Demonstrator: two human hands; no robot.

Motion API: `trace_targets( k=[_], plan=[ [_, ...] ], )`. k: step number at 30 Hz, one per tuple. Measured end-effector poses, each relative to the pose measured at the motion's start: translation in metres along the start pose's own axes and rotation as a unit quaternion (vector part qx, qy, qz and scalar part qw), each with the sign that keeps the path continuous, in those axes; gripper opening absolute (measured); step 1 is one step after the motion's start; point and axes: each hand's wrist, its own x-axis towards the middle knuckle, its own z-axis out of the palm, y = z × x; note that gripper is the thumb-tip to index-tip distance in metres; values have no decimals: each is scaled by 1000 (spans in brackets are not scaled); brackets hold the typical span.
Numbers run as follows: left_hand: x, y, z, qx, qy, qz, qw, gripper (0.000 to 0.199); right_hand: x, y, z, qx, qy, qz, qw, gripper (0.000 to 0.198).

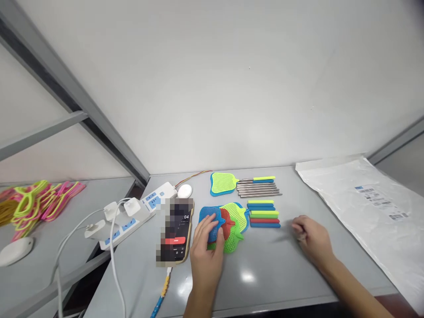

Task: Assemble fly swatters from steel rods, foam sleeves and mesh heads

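Note:
My left hand rests with fingers spread on a blue fly swatter head, part of an overlapping pile. Beside it in the pile show a red head, a yellow one and a green one. To the right of these, my right hand is closed in a pinch above the table. A faint blurred streak runs left from its fingertips, and what it holds cannot be made out. Several coloured handles lie in a row between the hands.
Behind lie several metal rods and yellow and blue swatters. A phone and a power strip with cables are on the left. A white plastic mailer bag covers the right side. Pink and yellow pieces lie far left.

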Motion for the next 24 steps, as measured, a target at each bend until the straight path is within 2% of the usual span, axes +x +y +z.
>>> trace_targets(
  k=[3,6,9,13,16,24],
  plan=[
    [-2,2,0,-17,-4,1,1000,23,-4,-33,7,-24,-26,7,999,15],
    [-3,2,1,-14,-7,5,1000,21,-1,-67,11,-61,-148,-18,987,24],
    [-3,2,1,-2,1,17,1000,18,9,-84,11,-110,-212,-67,969,30],
    [-2,5,0,11,-25,27,999,13,30,-82,10,-124,-260,-116,951,30],
    [-2,12,1,25,-30,23,999,11,43,-79,9,-107,-272,-159,943,31],
    [-1,19,3,49,-48,12,998,9,45,-71,14,-56,-280,-204,936,35]
  ],
)
